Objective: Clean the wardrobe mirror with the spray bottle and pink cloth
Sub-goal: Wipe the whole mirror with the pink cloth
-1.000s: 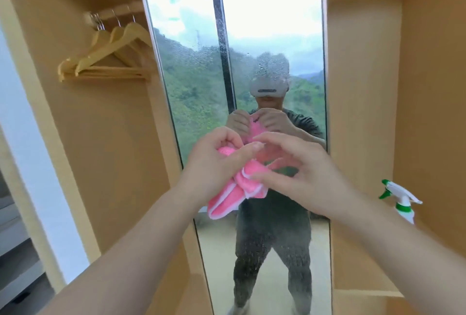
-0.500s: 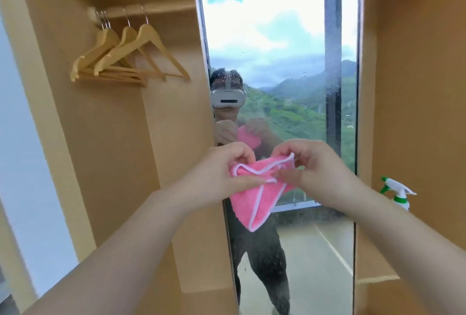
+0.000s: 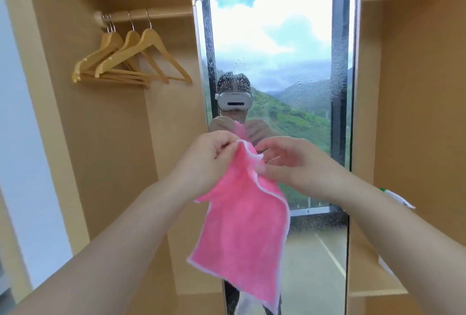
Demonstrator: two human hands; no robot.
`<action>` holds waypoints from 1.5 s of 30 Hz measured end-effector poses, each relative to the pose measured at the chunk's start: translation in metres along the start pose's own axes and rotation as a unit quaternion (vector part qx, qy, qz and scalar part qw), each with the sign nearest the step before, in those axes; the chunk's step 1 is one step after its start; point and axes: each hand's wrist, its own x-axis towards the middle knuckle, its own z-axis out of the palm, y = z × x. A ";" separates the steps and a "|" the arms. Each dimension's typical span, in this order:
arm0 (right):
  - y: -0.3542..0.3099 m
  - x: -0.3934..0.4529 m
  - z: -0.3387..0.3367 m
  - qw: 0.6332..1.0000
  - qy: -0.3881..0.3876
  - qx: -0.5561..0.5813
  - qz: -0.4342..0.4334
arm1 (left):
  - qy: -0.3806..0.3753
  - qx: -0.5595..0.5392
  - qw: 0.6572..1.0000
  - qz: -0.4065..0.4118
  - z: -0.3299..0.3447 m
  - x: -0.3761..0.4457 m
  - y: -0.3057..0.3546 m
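The tall wardrobe mirror (image 3: 290,62) stands ahead of me, speckled with spray droplets around its middle. In front of it hangs the pink cloth (image 3: 242,234), white-edged and unfolded downward. My left hand (image 3: 209,161) pinches its top edge. My right hand (image 3: 295,161) holds the same edge from the right, thumb pressed on the hem. The spray bottle (image 3: 397,197), white with a green part, peeks out behind my right forearm at the right; most of it is hidden.
Several wooden hangers (image 3: 131,62) hang on the rail at the upper left inside the wardrobe. A low wooden shelf (image 3: 373,287) runs along the right side below the bottle. Wooden walls close in on both sides.
The cloth has gone from a bunched wad to hanging open and long below my hands. The view has shifted, so the mirror now sits further right and more of its top shows.
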 end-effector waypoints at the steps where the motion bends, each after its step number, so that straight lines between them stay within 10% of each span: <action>1: 0.004 0.002 0.002 0.999 0.023 -0.031 0.003 | -0.005 0.005 1.000 -0.003 0.002 -0.001 0.001; 4: 0.006 0.002 -0.002 0.999 0.040 0.006 0.013 | -0.016 0.037 0.999 -0.001 0.004 -0.003 0.002; 8: 0.002 -0.013 0.003 0.987 -0.161 -0.003 0.027 | -0.007 0.063 0.998 0.019 0.004 0.001 0.007; 15: 0.032 0.000 -0.005 0.996 0.028 -0.011 0.084 | -0.022 0.131 0.991 -0.015 -0.016 0.006 -0.007; 20: 0.022 0.012 -0.006 0.981 0.101 -0.160 -0.038 | -0.033 0.173 0.984 -0.026 -0.020 0.005 -0.013; 25: 0.010 0.025 0.001 0.848 0.269 -0.409 -0.203 | 0.008 0.186 0.982 -0.014 -0.027 0.015 -0.016; 29: 0.007 0.037 0.006 0.753 0.244 -0.498 -0.353 | 0.020 0.191 0.981 -0.001 -0.036 0.023 -0.018; 45: -0.044 0.097 0.003 0.677 0.277 -0.672 -0.115 | 0.074 0.060 0.994 0.046 -0.087 0.093 -0.002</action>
